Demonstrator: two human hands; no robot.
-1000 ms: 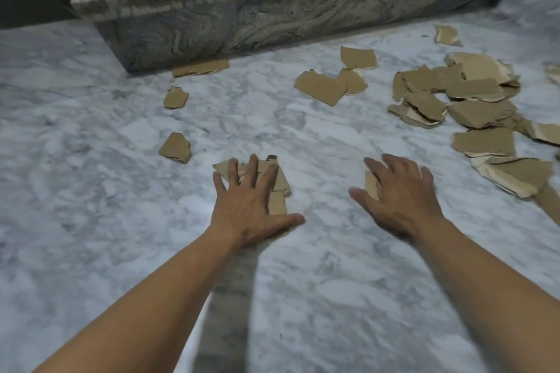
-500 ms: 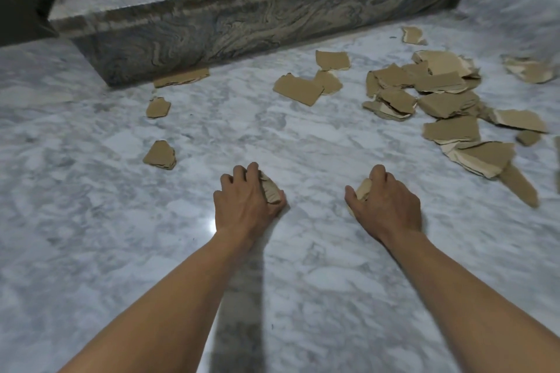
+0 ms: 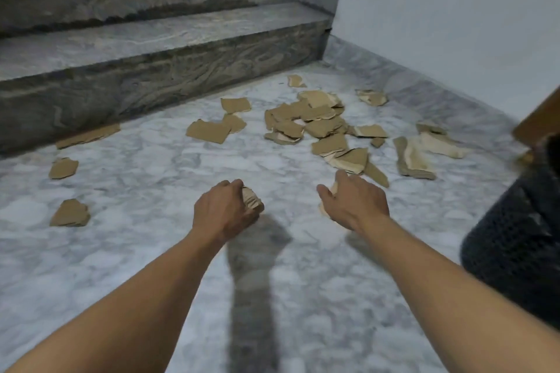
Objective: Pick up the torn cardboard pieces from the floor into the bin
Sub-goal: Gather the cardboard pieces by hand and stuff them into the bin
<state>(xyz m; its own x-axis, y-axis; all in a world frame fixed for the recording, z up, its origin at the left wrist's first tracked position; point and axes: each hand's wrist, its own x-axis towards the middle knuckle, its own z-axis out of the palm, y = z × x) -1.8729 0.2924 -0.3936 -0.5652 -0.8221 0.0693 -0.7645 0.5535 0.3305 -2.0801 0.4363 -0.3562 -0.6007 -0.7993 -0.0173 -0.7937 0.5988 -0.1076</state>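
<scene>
Head view: both bare forearms reach forward over a grey-veined white marble floor [image 3: 127, 257]. The left hand [image 3: 225, 210] is curled into a fist, its fingers [image 3: 235, 186] closed around a crumpled wad of brown torn cardboard [image 3: 252, 199] that sticks out on the thumb side. The right hand [image 3: 353, 201] is held just above the floor with its fingers bent around a small pale scrap of cardboard [image 3: 334, 188], of which only an edge shows beside the thumb.

Beyond the hands, a loose heap of torn brown cardboard pieces [image 3: 312, 124] lies on the floor, with more pieces spread to its right towards the wall. Two flat pieces [image 3: 212, 130] lie apart from the heap on its left. Farther left, a long strip [image 3: 88, 136] rests against the foot of a dark streaked marble step [image 3: 151, 82], and two small pieces [image 3: 63, 168] [image 3: 70, 212] lie well apart from the rest.

A black mesh waste bin [image 3: 518, 239] stands at the right edge, partly cut off, near the right forearm. A pale plain wall [image 3: 454, 24] rises behind the floor's marble skirting.
</scene>
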